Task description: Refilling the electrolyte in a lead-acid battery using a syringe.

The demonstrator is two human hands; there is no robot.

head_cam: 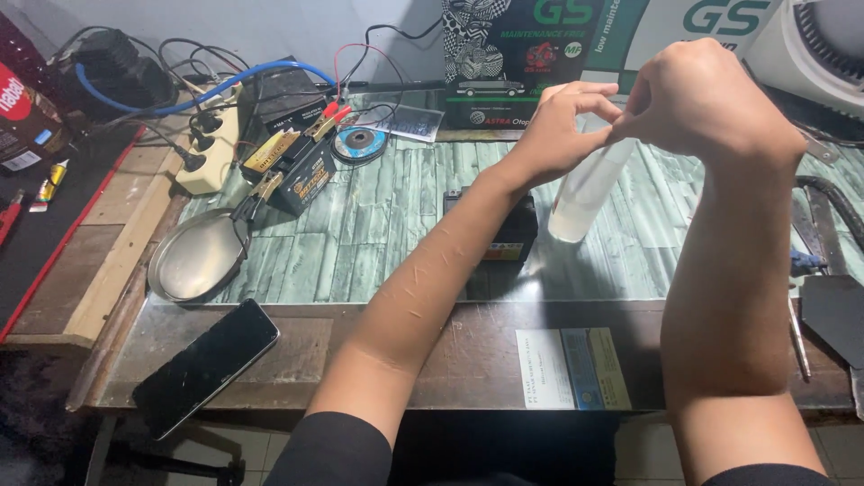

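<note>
While both forearms rise from the bench (360, 234), the left hand (562, 126) and right hand (702, 99) meet at one o'clock, each grip pinching the top of a clear plastic tube (585, 193) hanging tilted above the small black battery (515, 236).

One head-worn camera looks down and forward, close over the workbench (378, 243) from its near edge

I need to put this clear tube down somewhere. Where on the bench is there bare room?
Bare green tabletop lies between the round metal dish and the small black battery, and more to the right of the clear tube held in both hands, left hand and right hand. The back left corner is crowded with the power strip, cables and clamped battery.
</note>
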